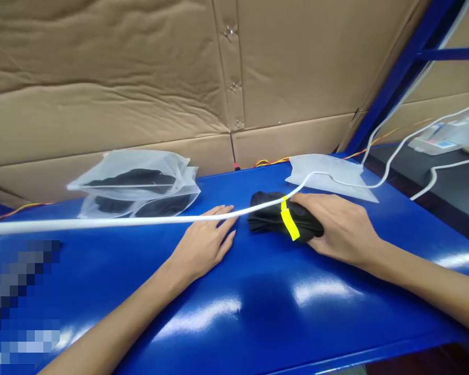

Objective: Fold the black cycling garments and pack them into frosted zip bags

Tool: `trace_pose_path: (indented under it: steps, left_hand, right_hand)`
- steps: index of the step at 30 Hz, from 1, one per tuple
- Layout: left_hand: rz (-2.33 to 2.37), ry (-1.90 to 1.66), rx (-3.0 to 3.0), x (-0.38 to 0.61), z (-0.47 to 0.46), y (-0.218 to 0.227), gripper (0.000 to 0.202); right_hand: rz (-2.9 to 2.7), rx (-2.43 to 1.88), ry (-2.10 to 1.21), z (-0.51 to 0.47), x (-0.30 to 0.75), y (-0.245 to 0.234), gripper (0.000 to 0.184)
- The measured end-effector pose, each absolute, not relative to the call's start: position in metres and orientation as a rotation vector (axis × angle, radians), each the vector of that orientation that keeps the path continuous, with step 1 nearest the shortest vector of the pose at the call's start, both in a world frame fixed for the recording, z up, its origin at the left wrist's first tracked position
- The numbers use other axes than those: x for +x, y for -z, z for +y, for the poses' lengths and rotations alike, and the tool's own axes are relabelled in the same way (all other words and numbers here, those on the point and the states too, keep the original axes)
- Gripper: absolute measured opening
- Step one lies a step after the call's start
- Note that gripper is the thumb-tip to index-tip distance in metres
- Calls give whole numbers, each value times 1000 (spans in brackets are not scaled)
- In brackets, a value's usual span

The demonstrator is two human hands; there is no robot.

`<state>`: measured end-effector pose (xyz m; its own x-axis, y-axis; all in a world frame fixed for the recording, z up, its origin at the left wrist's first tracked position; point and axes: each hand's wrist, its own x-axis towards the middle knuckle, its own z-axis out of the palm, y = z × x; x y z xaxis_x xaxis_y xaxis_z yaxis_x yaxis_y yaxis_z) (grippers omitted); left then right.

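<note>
Two bare hands of ours work at the blue table (258, 317), with a black bundle (271, 221) resting between them near the middle of our view. Our right hand (342, 224), at three o'clock from the bundle, grips its end, fingers curled over the far side and thumb on the near side. A yellow tag (289, 225) wraps the bundle. Our left hand (201, 239), at nine o'clock from it, lies palm down on the table, fingers loosely spread and holding nothing, apart from the bundle.

At ten o'clock from that hand we see frosted bags (152, 162) with dark contents; at two o'clock from the bundle lies a pale plastic bag (316, 165). A white cable (140, 222) crosses our left fingertips and the bundle; we cannot tell whether it touches them. Cardboard (101, 104) stands at twelve o'clock
</note>
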<state>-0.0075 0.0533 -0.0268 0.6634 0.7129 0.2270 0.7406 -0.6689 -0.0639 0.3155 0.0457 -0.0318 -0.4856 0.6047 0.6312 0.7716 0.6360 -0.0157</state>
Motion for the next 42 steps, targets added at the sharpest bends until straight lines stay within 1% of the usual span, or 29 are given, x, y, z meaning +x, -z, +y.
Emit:
trace_pose_path:
  steps: [3,4,6,8,9,11,16,20,22,23,26,29,34,37,40,42]
  left_hand:
    - [-1212,273,-2733,-8,54,28,48]
    - [-1218,269,-2737,-9,54,28,48]
    - [-1230,258,-2746,-10,54,29,49]
    - [-1237,249,-2757,-11,54,30,50]
    - [-1239,249,-2761,-11,54,31,51]
    - [-1241,261,-2767,-12,54,31,51]
    - [-1228,390,-2761,-9,53,30,46]
    - [-1248,593,-2695,-4,52,26,44]
    - [-1159,672,-2735,-2,51,24,46]
    - [-1068,679,-2800,-2,51,23,49]
    - [-836,584,-3026,-2,51,23,55]
    - [-946,497,-3005,-3,51,24,48]
    - [-1160,522,-2813,-5,54,29,45]
    - [-1164,531,-2791,-6,55,31,39]
    - [-1128,560,-2788,-5,56,31,30]
    - [-1093,583,-2789,-5,56,30,29]
  right_hand:
    - [-2213,-1038,102,54,320,28,35]
    - [-2177,-1073,-27,60,324,27,33]
    - [-2136,-1121,-117,74,336,26,25]
    - [-2106,-1159,-232,86,347,26,33]
    - [-2063,-1196,-418,91,351,26,37]
    - [-2015,-1233,-578,96,355,26,44]
    - [-2071,-1182,-628,81,343,20,50]
    - [-2229,-1002,-782,57,323,12,48]
    - [-2286,-918,-825,47,315,9,44]
    - [-2313,-870,-832,43,312,8,45]
    - [-2390,-745,-769,37,308,9,49]
    - [-2416,-623,-563,37,309,15,52]
    - [-2494,-397,-230,35,309,24,42]
    - [-2544,-300,-42,32,310,25,45]
    - [-2539,-231,62,30,311,26,43]
    - [-2531,-210,82,30,312,27,41]
